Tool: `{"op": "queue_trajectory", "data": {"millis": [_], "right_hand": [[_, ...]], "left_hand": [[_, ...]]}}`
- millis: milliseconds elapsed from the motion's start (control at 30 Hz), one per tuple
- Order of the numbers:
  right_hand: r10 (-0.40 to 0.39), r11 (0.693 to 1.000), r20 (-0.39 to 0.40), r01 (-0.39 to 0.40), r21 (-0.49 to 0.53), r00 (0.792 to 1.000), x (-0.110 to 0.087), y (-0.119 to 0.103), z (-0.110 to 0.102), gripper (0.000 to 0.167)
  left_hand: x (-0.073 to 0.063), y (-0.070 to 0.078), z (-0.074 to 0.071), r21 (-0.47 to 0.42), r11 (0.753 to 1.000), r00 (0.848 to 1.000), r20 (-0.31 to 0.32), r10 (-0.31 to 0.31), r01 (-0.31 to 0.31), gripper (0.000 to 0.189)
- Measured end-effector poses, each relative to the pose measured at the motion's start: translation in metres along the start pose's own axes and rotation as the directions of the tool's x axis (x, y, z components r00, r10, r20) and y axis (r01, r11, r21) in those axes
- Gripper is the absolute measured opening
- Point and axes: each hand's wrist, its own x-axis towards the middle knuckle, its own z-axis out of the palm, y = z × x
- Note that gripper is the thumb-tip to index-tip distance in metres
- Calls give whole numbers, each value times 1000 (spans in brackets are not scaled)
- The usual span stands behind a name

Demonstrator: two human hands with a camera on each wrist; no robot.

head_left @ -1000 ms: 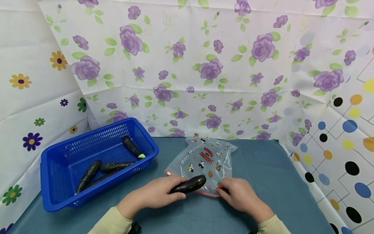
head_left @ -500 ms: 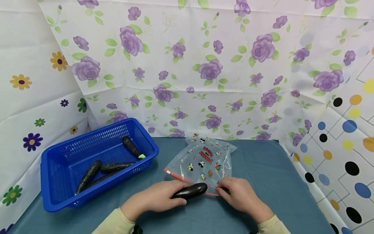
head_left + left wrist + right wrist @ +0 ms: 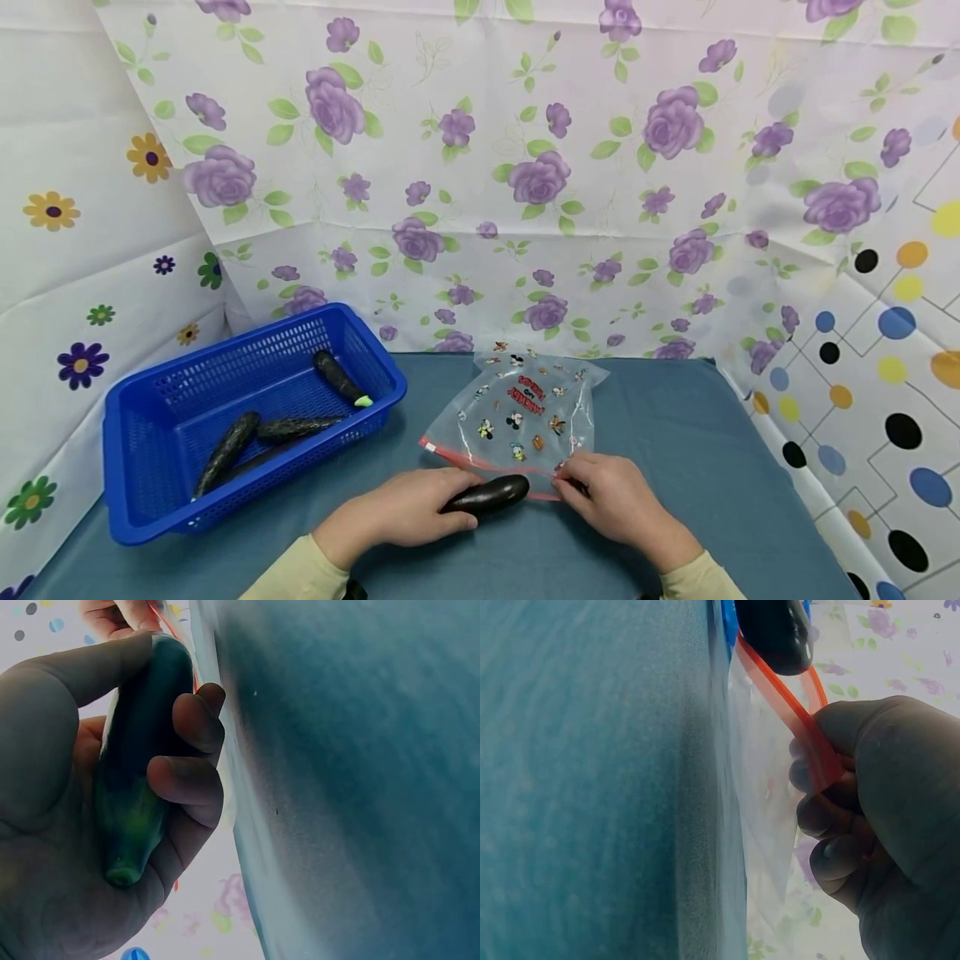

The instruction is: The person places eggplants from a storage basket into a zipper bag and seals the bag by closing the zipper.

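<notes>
My left hand (image 3: 412, 504) grips a glossy dark eggplant (image 3: 487, 495), its fingers and thumb curled round it. In the left wrist view the eggplant's greenish end (image 3: 124, 874) lies near the palm. My right hand (image 3: 611, 496) pinches the red-edged mouth of a clear zip bag (image 3: 517, 417) printed with cartoon figures. Seen from the right wrist, the red zip strip (image 3: 791, 705) stands parted into two edges, and the eggplant's tip is at that gap. The bag lies on the table with its mouth toward me.
A blue perforated basket (image 3: 142, 500) stands on the left of the blue-green tablecloth (image 3: 660, 417). It holds another eggplant (image 3: 341, 377) with a green tip and dark, bumpy cucumbers (image 3: 228, 454). Patterned cloth hangs behind and on both sides.
My left hand and the eggplant have lowered slightly toward me, showing more of the bag's red edge. The right hand keeps its pinch on the bag almost unmoved.
</notes>
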Motion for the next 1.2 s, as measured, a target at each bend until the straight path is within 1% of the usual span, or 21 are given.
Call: {"op": "queue_trajectory", "data": {"millis": [200, 333, 433, 567, 733, 967, 1200], "right_hand": [[-35, 999, 0, 35, 1, 999, 0, 0, 1, 16], [-43, 999, -3, 43, 6, 999, 0, 1, 1, 16], [-46, 999, -2, 46, 11, 999, 0, 1, 1, 14], [-52, 998, 8, 52, 22, 999, 0, 2, 1, 6], [-46, 998, 22, 45, 35, 999, -1, 3, 1, 5], [-41, 998, 32, 39, 42, 999, -1, 2, 1, 4], [-34, 999, 36, 33, 36, 999, -1, 2, 1, 6]], "left_hand": [[0, -1, 1, 9, 1000, 1000, -8, -9, 9, 42], [1, -1, 1, 8, 1000, 1000, -10, -15, 15, 39], [1, -2, 1, 8, 1000, 1000, -13, -15, 15, 37], [1, -4, 1, 4, 1000, 1000, -16, -13, 13, 33], [2, -5, 1, -17, 1000, 1000, -14, -17, 17, 26], [2, -5, 1, -17, 1000, 999, -25, -26, 25, 19], [2, -5, 2, -13, 998, 997, -47, -60, 59, 18]]}}
